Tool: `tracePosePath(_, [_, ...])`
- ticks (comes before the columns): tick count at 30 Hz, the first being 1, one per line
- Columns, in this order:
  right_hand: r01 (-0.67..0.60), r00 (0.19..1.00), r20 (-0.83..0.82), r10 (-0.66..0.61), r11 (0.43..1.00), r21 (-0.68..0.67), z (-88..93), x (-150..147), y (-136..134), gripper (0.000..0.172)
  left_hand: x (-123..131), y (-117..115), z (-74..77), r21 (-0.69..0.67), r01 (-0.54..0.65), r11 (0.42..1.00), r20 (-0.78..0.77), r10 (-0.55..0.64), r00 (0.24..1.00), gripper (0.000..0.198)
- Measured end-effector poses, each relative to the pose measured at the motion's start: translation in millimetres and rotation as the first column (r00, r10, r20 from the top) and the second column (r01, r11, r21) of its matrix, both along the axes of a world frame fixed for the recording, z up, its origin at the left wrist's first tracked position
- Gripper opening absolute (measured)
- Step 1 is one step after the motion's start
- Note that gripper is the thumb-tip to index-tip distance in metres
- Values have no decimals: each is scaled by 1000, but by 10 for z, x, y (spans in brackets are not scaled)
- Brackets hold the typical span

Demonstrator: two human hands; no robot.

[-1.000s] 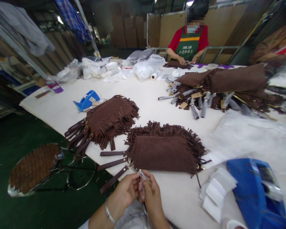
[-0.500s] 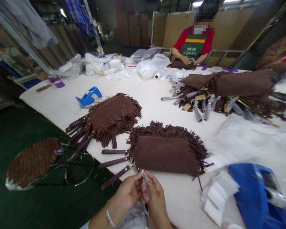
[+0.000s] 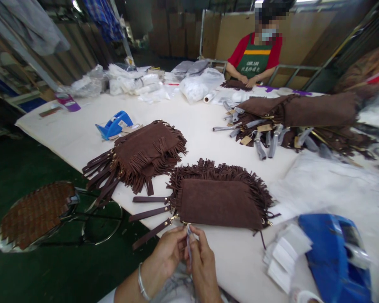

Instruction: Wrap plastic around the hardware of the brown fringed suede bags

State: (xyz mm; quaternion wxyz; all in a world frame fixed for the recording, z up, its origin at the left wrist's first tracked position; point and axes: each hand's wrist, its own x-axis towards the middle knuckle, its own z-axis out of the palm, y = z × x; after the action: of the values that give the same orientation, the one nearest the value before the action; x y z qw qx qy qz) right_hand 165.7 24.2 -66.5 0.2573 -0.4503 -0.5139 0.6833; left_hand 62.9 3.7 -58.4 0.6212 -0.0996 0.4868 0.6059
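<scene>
My left hand (image 3: 168,254), with a silver bangle at the wrist, and my right hand (image 3: 202,261) meet at the table's near edge. Their fingertips pinch a narrow, whitish plastic-wrapped strip (image 3: 189,240); most of it is hidden by the fingers. Just beyond them lies a stack of dark brown fringed suede bags (image 3: 221,204), the top one flat. Several brown wrist straps (image 3: 151,215) stick out from its left side on gold-coloured clasps. Another pile of fringed bags (image 3: 145,147) rests farther left, straps hanging over the edge.
A blue tape dispenser (image 3: 330,252) stands at right beside white paper slips (image 3: 286,256). Another blue dispenser (image 3: 115,125) is at left. Bags with plastic-wrapped straps (image 3: 318,109) are heaped at the right back. A co-worker (image 3: 255,59) handles a brown piece across the table. A stool (image 3: 38,214) stands left.
The view has shifted slightly. My fingers stay closed on the strip, with small shifts of grip. Across the table, the co-worker's hands have moved closer together.
</scene>
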Motion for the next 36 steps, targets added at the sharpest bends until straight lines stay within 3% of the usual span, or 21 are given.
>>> tracePosePath(3, [22,999,-25,-24,998,-51,33,10,19,45,-22,-17,18,51,83,995,-36,-81,996,15])
tracePosePath(6, [44,989,-129,-74,974,-221,56,11,52,48,-54,-38,65,54,135,989,-42,-133,990,17])
tracePosePath(11, [58,961,-213,-178,880,-471,81,-4,55,51,-116,-60,135,84,182,980,-39,-180,983,15])
tracePosePath(19, [81,911,-256,-323,749,-658,72,-20,30,45,-182,15,65,114,230,966,-47,-226,973,12])
tracePosePath(25, [2,853,-330,-405,635,-772,72,19,104,46,-151,60,-34,147,169,975,-25,-167,986,8])
tracePosePath(30, [-14,830,-367,-419,642,-767,99,22,112,42,-88,127,-17,102,66,993,-43,-62,997,7])
tracePosePath(36, [65,878,-293,-378,702,-709,102,-44,62,44,-30,185,55,33,58,998,-20,-58,998,9])
